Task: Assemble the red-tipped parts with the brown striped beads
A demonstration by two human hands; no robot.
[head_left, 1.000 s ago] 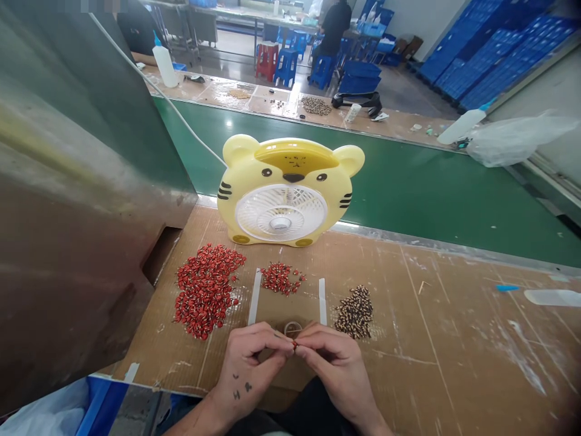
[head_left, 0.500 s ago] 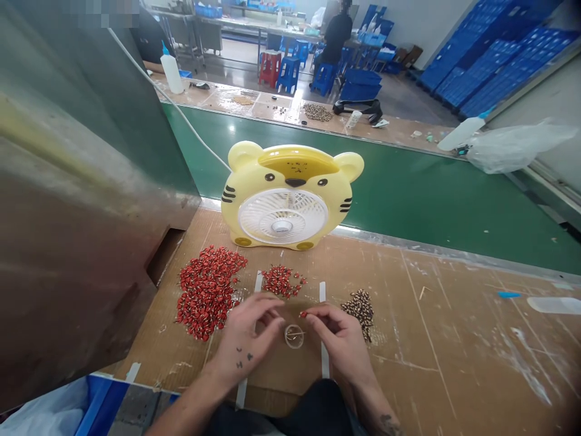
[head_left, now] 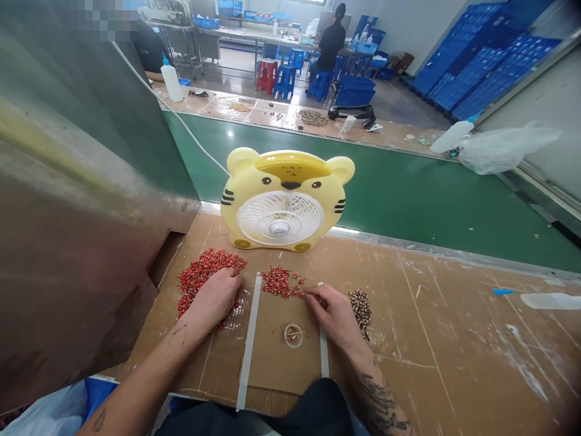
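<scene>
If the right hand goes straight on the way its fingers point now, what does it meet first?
Probably the small pile of red beads, which lies just beyond the fingertips of the right hand; the exact gap is unclear.

Cardboard-covered bench (head_left: 390, 339) carrying a yellow tiger fan (head_left: 281, 209), red pieces (head_left: 200, 277), speckled brown pieces (head_left: 361, 313), white tape strips (head_left: 249, 345)

The work surface, a sheet of cardboard (head_left: 281, 369), looks matt and rough; the small red pieces (head_left: 204, 278) at eleven o'clock look glossy; the fan's yellow plastic housing (head_left: 254, 175) at twelve is smooth; the steel panel (head_left: 82, 242) at nine is dull, scuffed metal.
</scene>
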